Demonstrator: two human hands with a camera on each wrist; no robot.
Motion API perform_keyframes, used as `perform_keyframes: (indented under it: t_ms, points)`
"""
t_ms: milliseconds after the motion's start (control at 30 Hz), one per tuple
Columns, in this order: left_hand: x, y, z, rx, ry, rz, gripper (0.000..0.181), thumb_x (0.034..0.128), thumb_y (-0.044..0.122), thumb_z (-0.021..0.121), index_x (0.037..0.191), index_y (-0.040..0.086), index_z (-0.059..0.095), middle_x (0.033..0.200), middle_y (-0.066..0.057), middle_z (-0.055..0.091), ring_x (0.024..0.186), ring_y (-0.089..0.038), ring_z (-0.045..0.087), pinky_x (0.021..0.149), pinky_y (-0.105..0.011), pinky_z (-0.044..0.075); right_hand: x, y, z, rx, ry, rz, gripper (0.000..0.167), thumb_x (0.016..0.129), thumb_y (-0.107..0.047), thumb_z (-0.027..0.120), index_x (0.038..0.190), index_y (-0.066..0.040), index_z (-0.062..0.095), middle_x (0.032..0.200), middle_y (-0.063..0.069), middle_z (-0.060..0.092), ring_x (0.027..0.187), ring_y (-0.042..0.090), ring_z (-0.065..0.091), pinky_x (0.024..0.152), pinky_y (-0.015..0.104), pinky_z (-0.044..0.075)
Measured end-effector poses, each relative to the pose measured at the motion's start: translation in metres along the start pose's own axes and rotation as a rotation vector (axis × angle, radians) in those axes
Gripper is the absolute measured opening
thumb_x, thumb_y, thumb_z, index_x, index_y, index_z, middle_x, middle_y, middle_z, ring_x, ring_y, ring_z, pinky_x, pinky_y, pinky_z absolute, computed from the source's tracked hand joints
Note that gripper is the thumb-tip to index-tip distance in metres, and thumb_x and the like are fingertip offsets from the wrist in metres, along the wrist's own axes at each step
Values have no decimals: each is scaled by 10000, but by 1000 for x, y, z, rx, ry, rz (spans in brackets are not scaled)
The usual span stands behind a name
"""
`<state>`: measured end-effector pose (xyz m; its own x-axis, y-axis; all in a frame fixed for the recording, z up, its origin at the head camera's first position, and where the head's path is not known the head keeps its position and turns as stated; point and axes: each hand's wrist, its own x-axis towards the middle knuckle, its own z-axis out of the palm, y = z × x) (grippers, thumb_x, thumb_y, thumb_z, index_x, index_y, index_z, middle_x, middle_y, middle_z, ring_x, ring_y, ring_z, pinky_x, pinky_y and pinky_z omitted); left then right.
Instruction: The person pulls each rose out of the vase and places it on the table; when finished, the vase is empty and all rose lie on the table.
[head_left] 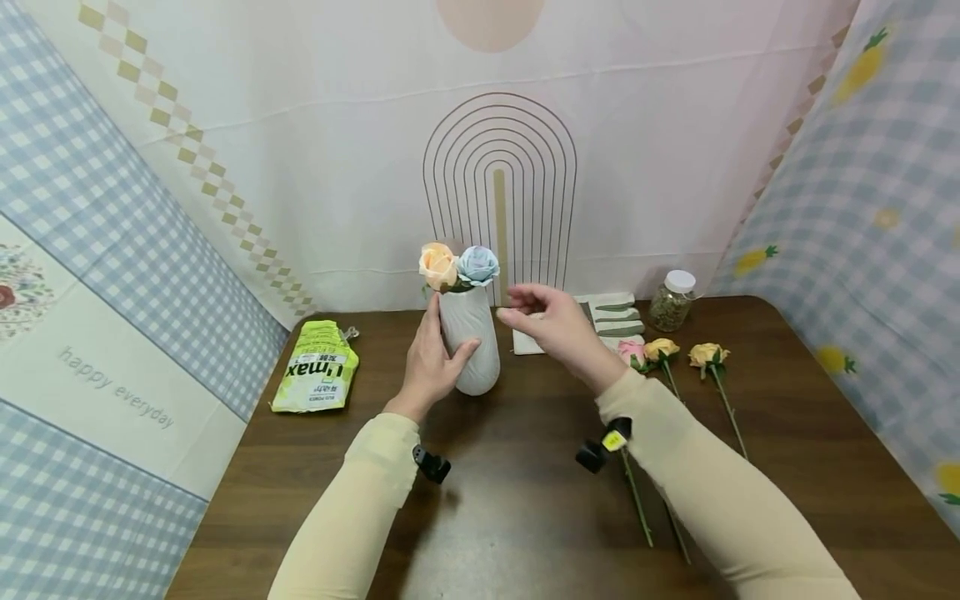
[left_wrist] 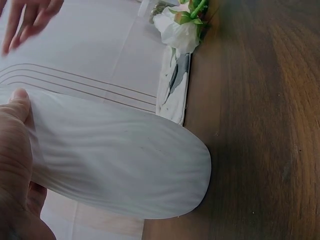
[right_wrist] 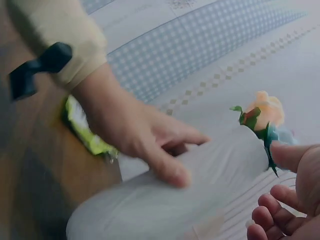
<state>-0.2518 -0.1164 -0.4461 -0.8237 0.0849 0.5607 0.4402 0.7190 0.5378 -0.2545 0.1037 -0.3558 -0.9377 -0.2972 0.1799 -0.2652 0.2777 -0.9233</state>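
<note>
A white vase with a rippled surface stands on the table, and my left hand grips its left side. In the left wrist view the thumb lies along the vase wall. A peach rose and a blue rose rise from the mouth; their stems are hidden inside. To the right of the vase, my right hand is in the air with loosely bent fingers. Nothing shows between its thumb and fingers in the right wrist view, where the thumb overlaps the blue rose.
Right of the hands lie a pink rose and two yellow roses, partly behind the right forearm. A lidded jar and a flat leaf-patterned item are at the back. A yellow-green packet lies left.
</note>
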Motion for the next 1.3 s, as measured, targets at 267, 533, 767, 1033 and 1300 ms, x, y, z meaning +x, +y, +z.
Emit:
perform_keyframes:
  t_ms: [267,533,767,1033,1300]
  points:
    - [1,-1,0,1,-4,15,944,887,458,651,1523,9,117,1516,-205,293,1369,-299,339,1081,-456,321,29,-13,24,178,-62,50,517,849,-283,748,1308,-123,571,1172,110,582,1058,236,543,860,378,477]
    - [2,-1,0,-17,23,59,936,885,444,659,1523,7,132,1483,-219,339,1325,-311,395,1048,-465,362,43,-18,39,317,-14,127,435,826,-120,765,1240,-83,637,1155,90,660,1107,210,576,953,398,440]
    - [2,-3,1,-24,38,69,934,885,457,654,1528,25,133,1465,-214,363,1302,-312,420,1031,-464,379,46,-23,41,325,48,152,342,826,-66,754,1159,-26,686,1185,76,662,1184,183,528,975,388,430]
    - [2,-2,-1,1,15,48,951,886,513,613,1515,-17,136,1498,-231,313,1351,-321,361,1063,-467,342,46,-28,32,315,83,51,302,861,-43,708,1157,9,682,1214,109,646,1158,176,555,929,361,465]
    - [1,-5,0,0,38,70,964,884,579,558,1507,-33,151,1484,-249,326,1335,-344,378,1052,-487,349,48,-38,20,358,120,-14,253,877,-139,715,1076,15,709,935,41,716,813,157,609,732,322,479]
